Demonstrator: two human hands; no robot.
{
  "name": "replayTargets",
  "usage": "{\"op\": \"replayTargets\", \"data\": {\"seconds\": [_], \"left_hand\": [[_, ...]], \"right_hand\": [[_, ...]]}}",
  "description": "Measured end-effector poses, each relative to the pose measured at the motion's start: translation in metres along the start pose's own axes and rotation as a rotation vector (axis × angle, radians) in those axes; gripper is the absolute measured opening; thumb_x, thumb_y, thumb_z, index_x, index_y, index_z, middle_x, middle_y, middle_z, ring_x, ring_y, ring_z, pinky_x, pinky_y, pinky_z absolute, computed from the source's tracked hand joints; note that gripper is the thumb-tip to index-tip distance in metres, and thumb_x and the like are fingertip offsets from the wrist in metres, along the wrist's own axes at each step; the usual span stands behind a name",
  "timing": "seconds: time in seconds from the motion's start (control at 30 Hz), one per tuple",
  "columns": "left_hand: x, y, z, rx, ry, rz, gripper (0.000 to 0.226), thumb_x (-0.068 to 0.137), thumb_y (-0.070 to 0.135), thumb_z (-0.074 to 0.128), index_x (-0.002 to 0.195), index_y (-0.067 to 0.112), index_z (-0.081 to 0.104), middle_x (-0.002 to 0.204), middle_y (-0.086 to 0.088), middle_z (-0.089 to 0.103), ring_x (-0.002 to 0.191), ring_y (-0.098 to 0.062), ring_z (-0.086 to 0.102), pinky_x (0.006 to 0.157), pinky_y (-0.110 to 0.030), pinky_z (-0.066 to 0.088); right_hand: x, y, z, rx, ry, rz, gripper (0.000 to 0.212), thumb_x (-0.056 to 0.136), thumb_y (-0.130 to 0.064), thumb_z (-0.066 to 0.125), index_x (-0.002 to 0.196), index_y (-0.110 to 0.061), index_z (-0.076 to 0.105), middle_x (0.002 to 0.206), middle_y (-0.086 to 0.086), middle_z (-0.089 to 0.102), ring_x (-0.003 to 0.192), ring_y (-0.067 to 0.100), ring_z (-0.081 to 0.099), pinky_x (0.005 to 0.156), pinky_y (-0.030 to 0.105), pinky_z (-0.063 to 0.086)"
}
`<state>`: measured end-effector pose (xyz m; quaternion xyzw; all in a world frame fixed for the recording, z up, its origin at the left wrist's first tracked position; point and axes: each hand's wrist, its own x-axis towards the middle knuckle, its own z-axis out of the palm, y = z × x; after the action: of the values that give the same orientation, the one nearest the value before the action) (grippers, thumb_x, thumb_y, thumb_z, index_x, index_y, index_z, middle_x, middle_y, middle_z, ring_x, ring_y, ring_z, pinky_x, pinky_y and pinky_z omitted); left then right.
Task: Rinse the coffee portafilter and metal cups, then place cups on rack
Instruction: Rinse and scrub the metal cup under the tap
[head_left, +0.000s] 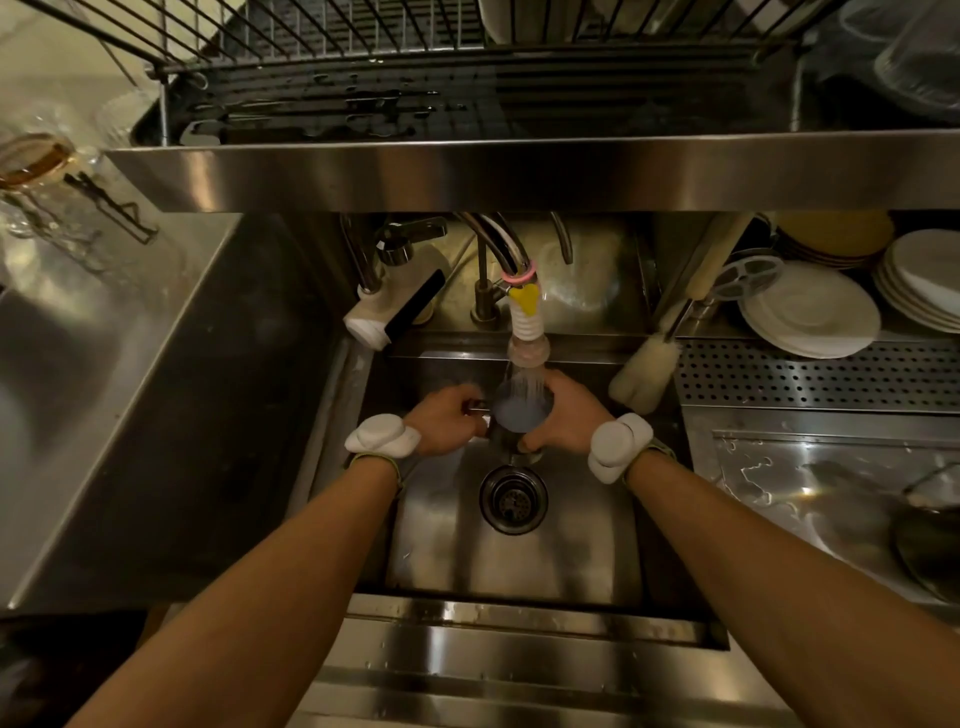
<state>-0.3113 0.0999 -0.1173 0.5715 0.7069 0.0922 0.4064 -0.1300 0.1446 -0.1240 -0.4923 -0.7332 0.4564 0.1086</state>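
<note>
A metal cup (521, 413) is held upright over the sink (571, 551), directly under the faucet head (527, 338). Water sprays from the faucet into the cup, which is nearly full. My left hand (449, 422) grips the cup's handle on its left side. My right hand (563, 415) wraps around the cup's right wall and base. Above the sink hangs the wire dish rack (332, 47) over a steel shelf. No portafilter is identifiable.
The drain (513, 499) lies just below the cup. A bottle brush (647, 371) leans at the sink's right rim, beside a perforated tray (821, 371) and stacked white plates (810, 312). A white-and-black dispenser (387, 312) sits left of the faucet. Glassware (47, 171) stands far left.
</note>
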Motion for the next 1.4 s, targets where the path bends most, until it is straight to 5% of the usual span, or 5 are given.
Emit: {"op": "replayTargets", "data": {"seconds": [0.3, 0.57, 1.07, 1.2, 1.4], "left_hand": [[-0.014, 0.012, 0.003, 0.142, 0.057, 0.066, 0.026, 0.095, 0.028, 0.05, 0.098, 0.006, 0.063, 0.104, -0.016, 0.067, 0.1, -0.029, 0.062, 0.084, -0.032, 0.047], [-0.009, 0.007, -0.002, 0.568, 0.228, 0.147, 0.021, 0.09, 0.04, 0.05, 0.092, 0.022, 0.061, 0.098, -0.006, 0.068, 0.098, -0.028, 0.061, 0.091, -0.039, 0.03], [-0.018, 0.024, -0.007, 0.782, 0.267, 0.213, 0.021, 0.089, 0.033, 0.049, 0.09, 0.017, 0.062, 0.095, -0.008, 0.068, 0.094, -0.03, 0.061, 0.096, -0.042, 0.024], [-0.02, 0.03, -0.01, 0.658, 0.215, 0.114, 0.023, 0.091, 0.033, 0.048, 0.093, 0.016, 0.063, 0.103, -0.008, 0.067, 0.101, -0.03, 0.06, 0.094, -0.041, 0.028], [-0.019, 0.022, -0.002, -0.017, 0.135, -0.103, 0.026, 0.092, 0.014, 0.051, 0.107, -0.001, 0.066, 0.115, -0.021, 0.065, 0.11, -0.036, 0.059, 0.079, -0.028, 0.045]], "right_hand": [[-0.016, 0.015, -0.003, 0.057, -0.059, 0.119, 0.102, 0.055, -0.015, 0.088, 0.141, -0.014, 0.032, 0.129, 0.007, 0.05, 0.115, 0.023, 0.051, 0.097, 0.036, 0.046], [-0.026, 0.024, -0.014, 0.009, -0.041, 0.165, 0.082, 0.063, -0.021, 0.085, 0.134, -0.013, 0.044, 0.123, 0.009, 0.055, 0.107, 0.022, 0.056, 0.089, 0.03, 0.046], [-0.03, 0.022, -0.02, -0.034, -0.037, 0.137, 0.072, 0.067, -0.025, 0.082, 0.13, -0.013, 0.049, 0.119, 0.009, 0.059, 0.104, 0.02, 0.057, 0.089, 0.029, 0.047], [-0.031, 0.019, -0.019, -0.019, -0.058, 0.137, 0.074, 0.068, -0.024, 0.081, 0.132, -0.012, 0.046, 0.121, 0.01, 0.057, 0.108, 0.022, 0.057, 0.091, 0.03, 0.047], [-0.033, 0.02, -0.015, 0.0, -0.033, 0.149, 0.092, 0.063, -0.022, 0.085, 0.14, -0.017, 0.036, 0.128, 0.01, 0.053, 0.113, 0.023, 0.055, 0.09, 0.029, 0.046]]}}
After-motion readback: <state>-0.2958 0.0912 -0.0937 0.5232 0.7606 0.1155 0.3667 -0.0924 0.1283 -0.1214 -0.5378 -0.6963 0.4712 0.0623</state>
